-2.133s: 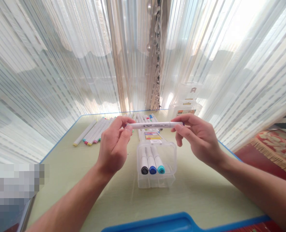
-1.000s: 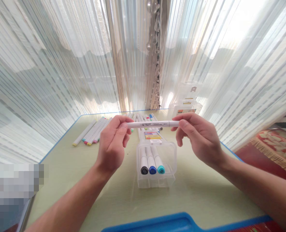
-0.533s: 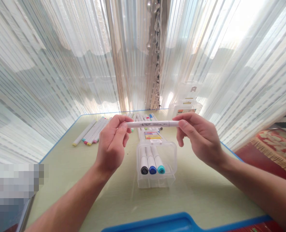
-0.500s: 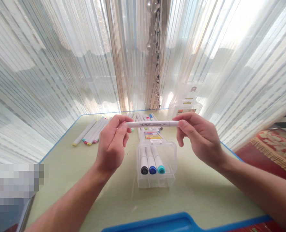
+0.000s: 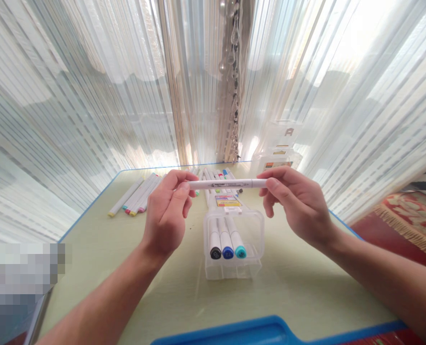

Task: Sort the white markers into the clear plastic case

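I hold a white marker (image 5: pixel 227 183) level in the air, one end pinched in my left hand (image 5: pixel 168 213), the other in my right hand (image 5: pixel 299 206). Under it a clear plastic marker case (image 5: pixel 233 239) lies on its side on the pale green table (image 5: pixel 292 282). Three markers are inside, with black, blue and teal caps (image 5: pixel 227 251) facing me. Loose markers (image 5: pixel 137 195) lie at the far left of the table, and more markers (image 5: pixel 216 176) lie behind the case.
Sheer striped curtains hang around the table's far edge. Clear plastic boxes (image 5: pixel 279 153) stand at the back right. A blue tray edge (image 5: pixel 249 330) runs along the near side. A patterned rug (image 5: pixel 410 215) is at the right.
Almost nothing: both hands still hold the marker level, and my right fingers have slid slightly along its end.
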`<state>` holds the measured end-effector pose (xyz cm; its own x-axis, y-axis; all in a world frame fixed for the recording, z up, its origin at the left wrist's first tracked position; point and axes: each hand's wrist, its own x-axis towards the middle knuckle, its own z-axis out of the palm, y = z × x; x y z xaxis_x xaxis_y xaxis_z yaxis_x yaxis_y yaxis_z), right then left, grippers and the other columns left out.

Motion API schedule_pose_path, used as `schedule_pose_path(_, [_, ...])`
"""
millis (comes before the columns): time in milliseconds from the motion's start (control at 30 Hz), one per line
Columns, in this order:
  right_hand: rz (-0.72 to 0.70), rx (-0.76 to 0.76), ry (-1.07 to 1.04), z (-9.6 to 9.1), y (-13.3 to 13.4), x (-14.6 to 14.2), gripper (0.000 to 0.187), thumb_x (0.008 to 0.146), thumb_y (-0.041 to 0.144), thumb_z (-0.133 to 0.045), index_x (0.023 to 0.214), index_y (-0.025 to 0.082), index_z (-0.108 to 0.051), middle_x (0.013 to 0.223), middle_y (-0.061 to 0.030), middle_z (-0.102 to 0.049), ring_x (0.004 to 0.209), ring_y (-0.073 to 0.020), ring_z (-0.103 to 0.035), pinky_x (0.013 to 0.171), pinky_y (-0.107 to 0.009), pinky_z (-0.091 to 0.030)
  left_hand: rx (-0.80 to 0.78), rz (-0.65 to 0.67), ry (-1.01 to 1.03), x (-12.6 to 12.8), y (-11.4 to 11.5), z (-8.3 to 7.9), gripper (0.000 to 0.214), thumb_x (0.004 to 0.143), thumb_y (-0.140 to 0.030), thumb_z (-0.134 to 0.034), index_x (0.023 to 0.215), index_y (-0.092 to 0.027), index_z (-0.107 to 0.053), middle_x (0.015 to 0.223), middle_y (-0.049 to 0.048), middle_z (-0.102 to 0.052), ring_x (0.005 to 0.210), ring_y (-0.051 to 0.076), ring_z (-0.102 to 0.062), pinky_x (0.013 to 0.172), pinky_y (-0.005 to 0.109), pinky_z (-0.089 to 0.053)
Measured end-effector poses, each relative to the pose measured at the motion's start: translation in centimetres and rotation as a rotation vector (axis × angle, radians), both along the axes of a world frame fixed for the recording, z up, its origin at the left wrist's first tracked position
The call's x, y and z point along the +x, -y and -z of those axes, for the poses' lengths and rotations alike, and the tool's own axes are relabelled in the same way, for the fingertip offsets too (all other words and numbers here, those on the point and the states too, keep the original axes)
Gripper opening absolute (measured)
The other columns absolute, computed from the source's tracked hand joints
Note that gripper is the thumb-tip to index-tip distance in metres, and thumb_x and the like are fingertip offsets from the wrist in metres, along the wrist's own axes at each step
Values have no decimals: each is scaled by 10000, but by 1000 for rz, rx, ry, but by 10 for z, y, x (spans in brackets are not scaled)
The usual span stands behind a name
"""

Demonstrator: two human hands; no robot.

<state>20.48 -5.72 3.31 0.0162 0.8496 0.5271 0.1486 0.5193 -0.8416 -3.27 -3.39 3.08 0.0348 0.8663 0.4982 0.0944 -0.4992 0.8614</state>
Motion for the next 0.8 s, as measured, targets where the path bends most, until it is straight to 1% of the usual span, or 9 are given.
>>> schedule_pose_path(300, [8,-9,12,0,0,0,118,986,228,-564,984,170,-667,722,10,-665,441,-86,-593,422,-241,-437,-11,2,-5,1,0,1,178,971,-233,-493,958,-181,-663,701,-18,-547,536,96,-472,478,266,-336])
schedule_pose_path(433, [8,-5,15,0,-1,0,112,986,228,-571,990,171,-667,721,11,-666,453,-91,-602,424,-242,-447,0,2,-27,1,1,0,183,978,-234,-482,965,-183,-657,645,-32,-517,519,101,-448,493,272,-331])
schedule_pose_path(600, [0,-8,1,-1,-1,0,120,991,259,-585,990,173,-669,732,9,-668,450,-86,-595,424,-241,-453,13,-16,-66,0,2,-1,198,991,-243,-465,966,-189,-653,571,-46,-468,512,116,-436,514,283,-320])
schedule_pose_path(800, [15,-10,-8,-2,-1,0,145,986,309,-612,989,178,-675,724,10,-666,474,-92,-606,428,-242,-462,13,-7,-68,1,4,0,196,1000,-254,-466,962,-194,-649,583,-43,-470,518,119,-439,521,285,-327])
